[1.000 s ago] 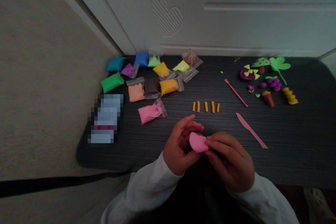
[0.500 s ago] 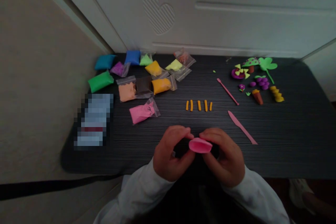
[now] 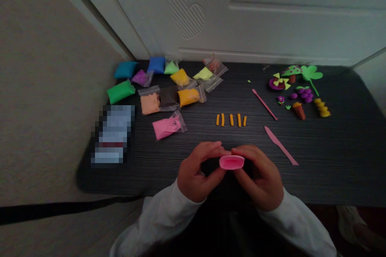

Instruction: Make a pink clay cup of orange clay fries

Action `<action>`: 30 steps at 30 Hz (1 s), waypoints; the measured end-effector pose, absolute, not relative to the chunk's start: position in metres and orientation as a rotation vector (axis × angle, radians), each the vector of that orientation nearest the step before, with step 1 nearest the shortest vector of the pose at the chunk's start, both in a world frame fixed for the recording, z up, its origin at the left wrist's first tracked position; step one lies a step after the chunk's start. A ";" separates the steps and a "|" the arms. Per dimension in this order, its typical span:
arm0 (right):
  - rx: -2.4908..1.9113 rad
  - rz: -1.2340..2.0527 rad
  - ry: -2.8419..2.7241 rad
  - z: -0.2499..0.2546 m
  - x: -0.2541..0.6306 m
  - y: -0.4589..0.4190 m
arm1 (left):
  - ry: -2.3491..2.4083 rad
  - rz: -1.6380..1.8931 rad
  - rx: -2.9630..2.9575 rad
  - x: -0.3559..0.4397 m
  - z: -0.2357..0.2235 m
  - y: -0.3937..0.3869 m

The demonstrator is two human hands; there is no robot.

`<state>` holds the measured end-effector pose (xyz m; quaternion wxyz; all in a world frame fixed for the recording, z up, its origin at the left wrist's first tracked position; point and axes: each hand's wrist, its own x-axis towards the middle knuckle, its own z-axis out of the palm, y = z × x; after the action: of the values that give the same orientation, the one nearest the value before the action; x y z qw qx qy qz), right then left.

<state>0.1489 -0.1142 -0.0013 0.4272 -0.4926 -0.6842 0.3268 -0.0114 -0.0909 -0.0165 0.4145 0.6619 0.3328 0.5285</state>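
A hollow piece of pink modelling clay [image 3: 232,162], shaped like a flattened cup with its opening facing me, is pinched between both hands over the table's near edge. My left hand [image 3: 197,172] grips its left side with thumb and fingers. On its right side, my right hand [image 3: 261,178] does the same. Beyond the hands lie several short orange clay sticks [image 3: 231,120] in a row. A pink plastic clay knife [image 3: 281,145] rests to the right, with a thin pink modelling tool [image 3: 264,105] behind it.
Several bags of coloured clay, including a pink bag [image 3: 169,126] and a green one [image 3: 121,91], lie on the dark table [image 3: 193,176] at left. Beside them is a blurred phone-like slab [image 3: 113,134]. Finished clay figures, such as purple grapes [image 3: 305,94], stand at right.
The pink clay's opening has become a flatter, more even oval, and my fingers have shifted slightly around it. The whole view has moved a little, and the table things stay put.
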 end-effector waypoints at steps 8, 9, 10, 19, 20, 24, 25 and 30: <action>-1.196 0.858 -1.686 -0.002 0.150 -0.113 | 0.849 1.273 1.622 -0.010 -0.019 -0.090; -1.199 0.858 -1.686 -0.002 0.150 -0.113 | 0.839 1.275 1.606 -0.010 -0.019 -0.090; -1.203 0.859 -1.691 -0.002 0.150 -0.113 | 0.830 1.275 1.595 -0.010 -0.019 -0.090; -1.191 0.762 -1.526 -0.010 0.147 -0.117 | 0.987 1.106 1.512 -0.012 -0.018 -0.092; -1.187 0.765 -1.546 -0.011 0.147 -0.117 | 0.988 1.089 1.484 -0.012 -0.018 -0.092; -1.235 0.828 -1.579 -0.010 0.148 -0.116 | 0.886 1.083 1.267 -0.009 -0.017 -0.091; -1.244 0.842 -1.582 -0.009 0.148 -0.115 | 0.840 1.092 1.198 -0.008 -0.016 -0.090; -1.232 0.843 -1.630 -0.005 0.148 -0.114 | 0.736 1.051 0.944 -0.007 -0.016 -0.086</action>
<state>0.1479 -0.1137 -0.0051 0.4489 -0.4981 -0.6589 0.3409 -0.0075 -0.0855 -0.0156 0.6991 0.4236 0.3304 0.4718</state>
